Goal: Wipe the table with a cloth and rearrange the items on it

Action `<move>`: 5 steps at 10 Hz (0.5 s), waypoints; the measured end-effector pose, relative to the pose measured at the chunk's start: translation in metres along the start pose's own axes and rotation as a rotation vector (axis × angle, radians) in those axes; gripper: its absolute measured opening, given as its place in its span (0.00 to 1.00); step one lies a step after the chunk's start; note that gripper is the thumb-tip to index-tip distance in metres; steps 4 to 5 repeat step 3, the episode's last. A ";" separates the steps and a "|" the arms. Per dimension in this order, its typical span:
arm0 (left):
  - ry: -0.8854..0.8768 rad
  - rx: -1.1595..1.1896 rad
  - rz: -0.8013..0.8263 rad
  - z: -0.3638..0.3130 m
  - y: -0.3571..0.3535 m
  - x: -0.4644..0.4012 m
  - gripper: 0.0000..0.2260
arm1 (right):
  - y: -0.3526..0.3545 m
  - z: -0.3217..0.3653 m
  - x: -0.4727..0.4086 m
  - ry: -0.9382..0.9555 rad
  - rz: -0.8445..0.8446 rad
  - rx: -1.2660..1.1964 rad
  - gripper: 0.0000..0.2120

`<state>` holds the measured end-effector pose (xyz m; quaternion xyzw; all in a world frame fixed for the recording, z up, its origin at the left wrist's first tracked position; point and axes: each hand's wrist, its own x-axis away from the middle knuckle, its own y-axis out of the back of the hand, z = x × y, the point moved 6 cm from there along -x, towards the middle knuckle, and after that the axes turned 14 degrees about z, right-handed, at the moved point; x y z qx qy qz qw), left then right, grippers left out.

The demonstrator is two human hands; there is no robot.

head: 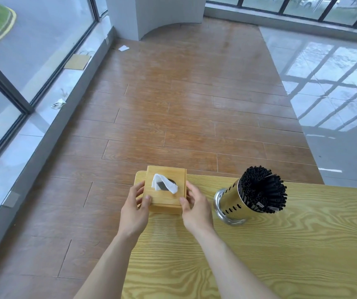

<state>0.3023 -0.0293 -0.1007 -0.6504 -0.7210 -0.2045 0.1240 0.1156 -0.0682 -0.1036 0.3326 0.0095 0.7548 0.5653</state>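
Observation:
A square wooden tissue box [167, 200] with a white tissue [164, 183] poking from its top hole sits at the far left corner of the light wooden table [259, 255]. My left hand [135, 209] grips the box's left side, thumb on its top. My right hand [195, 209] grips the right side, thumb on the front corner. To the right stands a perforated steel holder [232, 207] packed with black chopsticks [261, 188]. No cloth is in view.
The table's left edge and far edge run close to the box, with brown wood floor [173, 104] beyond. Tall windows line the left wall, and grey glossy tiles [335, 83] lie to the far right.

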 end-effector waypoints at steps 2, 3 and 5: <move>0.003 -0.042 -0.010 0.000 0.002 0.003 0.19 | 0.006 0.000 0.010 0.017 -0.030 0.024 0.25; 0.027 -0.123 -0.082 0.004 0.008 0.009 0.22 | 0.016 -0.005 0.020 0.006 -0.060 0.070 0.24; 0.027 -0.123 -0.082 0.004 0.008 0.009 0.22 | 0.016 -0.005 0.020 0.006 -0.060 0.070 0.24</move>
